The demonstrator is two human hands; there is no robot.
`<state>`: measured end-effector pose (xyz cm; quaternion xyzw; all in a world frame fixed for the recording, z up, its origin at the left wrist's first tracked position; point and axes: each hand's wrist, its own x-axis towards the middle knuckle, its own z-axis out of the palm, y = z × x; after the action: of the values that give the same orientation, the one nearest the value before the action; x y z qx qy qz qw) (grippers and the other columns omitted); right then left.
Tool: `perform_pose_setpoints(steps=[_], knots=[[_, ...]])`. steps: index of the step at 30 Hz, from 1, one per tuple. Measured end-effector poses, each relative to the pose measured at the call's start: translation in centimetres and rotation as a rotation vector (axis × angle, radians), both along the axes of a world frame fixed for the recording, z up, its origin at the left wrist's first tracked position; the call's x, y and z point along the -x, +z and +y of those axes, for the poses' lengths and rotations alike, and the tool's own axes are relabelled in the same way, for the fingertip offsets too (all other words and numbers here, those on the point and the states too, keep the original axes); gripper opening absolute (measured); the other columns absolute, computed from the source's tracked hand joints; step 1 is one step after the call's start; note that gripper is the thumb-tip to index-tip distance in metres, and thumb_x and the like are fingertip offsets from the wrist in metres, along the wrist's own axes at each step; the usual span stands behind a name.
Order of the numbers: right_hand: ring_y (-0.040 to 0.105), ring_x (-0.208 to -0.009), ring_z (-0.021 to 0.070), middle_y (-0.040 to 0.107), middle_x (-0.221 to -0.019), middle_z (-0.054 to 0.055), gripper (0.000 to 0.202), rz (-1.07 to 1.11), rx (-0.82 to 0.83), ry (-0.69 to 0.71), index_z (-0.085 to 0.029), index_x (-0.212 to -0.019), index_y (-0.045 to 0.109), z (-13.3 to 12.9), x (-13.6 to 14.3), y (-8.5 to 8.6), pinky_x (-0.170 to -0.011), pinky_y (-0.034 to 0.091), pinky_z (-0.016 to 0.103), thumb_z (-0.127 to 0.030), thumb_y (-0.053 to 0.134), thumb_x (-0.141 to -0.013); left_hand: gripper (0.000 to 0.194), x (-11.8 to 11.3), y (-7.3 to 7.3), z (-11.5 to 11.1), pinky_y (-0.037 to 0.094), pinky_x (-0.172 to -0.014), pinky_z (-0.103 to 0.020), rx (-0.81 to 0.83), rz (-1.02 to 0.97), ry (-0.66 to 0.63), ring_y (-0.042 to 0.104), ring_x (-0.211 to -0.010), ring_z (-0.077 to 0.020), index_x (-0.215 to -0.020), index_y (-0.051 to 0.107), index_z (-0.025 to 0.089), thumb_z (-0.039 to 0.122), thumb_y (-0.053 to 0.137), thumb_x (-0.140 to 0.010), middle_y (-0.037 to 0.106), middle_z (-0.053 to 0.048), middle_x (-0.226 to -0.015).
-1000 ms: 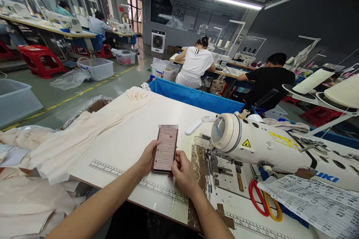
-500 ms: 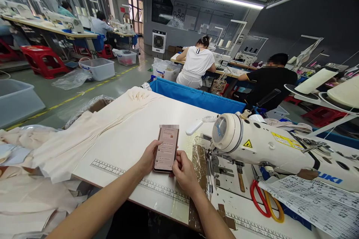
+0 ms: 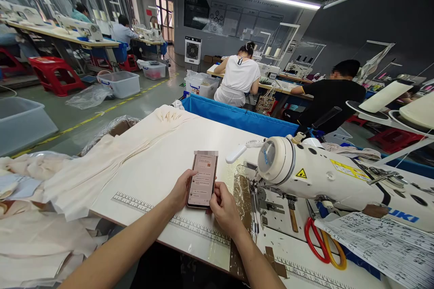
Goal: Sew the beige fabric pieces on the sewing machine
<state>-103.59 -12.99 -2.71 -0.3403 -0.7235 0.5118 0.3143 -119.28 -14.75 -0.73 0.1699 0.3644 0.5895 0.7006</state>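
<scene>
A smartphone (image 3: 202,180) with a lit chat screen is held over the white sewing table (image 3: 162,158), its top tilted away from me. My left hand (image 3: 181,188) grips its left edge, thumb lying at the screen's side and the other fingers hidden behind. At the lower right edge, my right hand (image 3: 224,207) is closed with fingers curled against the phone. Just right of that hand stands a white sewing machine (image 3: 305,171). Printed ruler marks (image 3: 200,230) run along the table in front of the phone.
Cream fabric (image 3: 98,162) drapes over the table's left side. Red-and-yellow-handled scissors (image 3: 317,244) and a written paper sheet (image 3: 383,244) lie at right. A blue cloth bin (image 3: 237,115) borders the far edge. Co-workers (image 3: 237,76) sit at machines beyond; thread cones (image 3: 386,97) stand right.
The view has shifted very slightly. Both hands keep the same hold on the phone. The co-worker in black has moved their head and body a little to the right.
</scene>
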Motion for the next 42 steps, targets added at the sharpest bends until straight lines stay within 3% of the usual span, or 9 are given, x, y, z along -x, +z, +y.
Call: perform_pose_setpoints(steps=[13, 26, 42], knots=[[0.06, -0.068, 0.0171, 0.064, -0.096, 0.005, 0.016, -0.025, -0.033, -0.012, -0.021, -0.103, 0.046, 0.1, 0.0, -0.1, -0.056, 0.048, 0.028, -0.02, 0.038, -0.09, 0.041, -0.1, 0.3, 0.0, 0.05, -0.088, -0.04, 0.017, 0.016, 0.012, 0.064, -0.099, -0.0295, -0.108, 0.065, 0.003, 0.027, 0.04, -0.085, 0.07, -0.017, -0.1], [0.057, -0.054, 0.0151, 0.058, -0.075, -0.002, 0.013, -0.033, -0.031, -0.032, -0.021, -0.099, 0.046, 0.0, 0.0, 0.4, -0.053, 0.045, 0.027, -0.021, 0.04, -0.087, 0.034, 0.0, -0.4, 0.0, 0.055, -0.076, -0.036, -0.025, 0.049, -0.012, 0.068, -0.087, -0.0281, -0.102, 0.067, 0.005, 0.028, 0.054, -0.081, 0.071, -0.015, -0.093], [0.057, -0.059, 0.0148, 0.064, -0.09, 0.002, 0.014, -0.016, -0.022, -0.007, -0.021, -0.101, 0.046, 0.1, 0.0, 0.2, -0.053, 0.046, 0.026, -0.021, 0.039, -0.088, 0.041, 0.1, -0.7, 0.2, 0.056, -0.08, -0.038, -0.008, 0.074, -0.031, 0.066, -0.097, -0.0298, -0.109, 0.064, 0.008, 0.041, 0.055, -0.087, 0.068, -0.018, -0.107]])
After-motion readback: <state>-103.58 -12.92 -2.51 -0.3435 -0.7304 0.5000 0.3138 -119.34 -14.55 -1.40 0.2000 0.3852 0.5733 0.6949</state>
